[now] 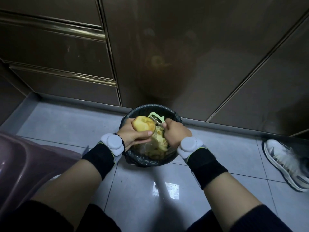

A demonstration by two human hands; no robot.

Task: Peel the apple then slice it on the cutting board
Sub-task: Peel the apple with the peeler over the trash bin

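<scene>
**Two hands, one apple over the bin**

Both my forearms wear black wrist bands. My left hand (132, 133) cups the mostly peeled apple (143, 126) above the black-lined bin (173, 117), peelings (159, 143) heaped inside. My right hand (175, 133) clenches the pale green peeler (157, 118), blade against the fruit. Brown cabinets (167, 47) stand behind.

No legible txt, labels, nos. or signs anywhere.
</scene>
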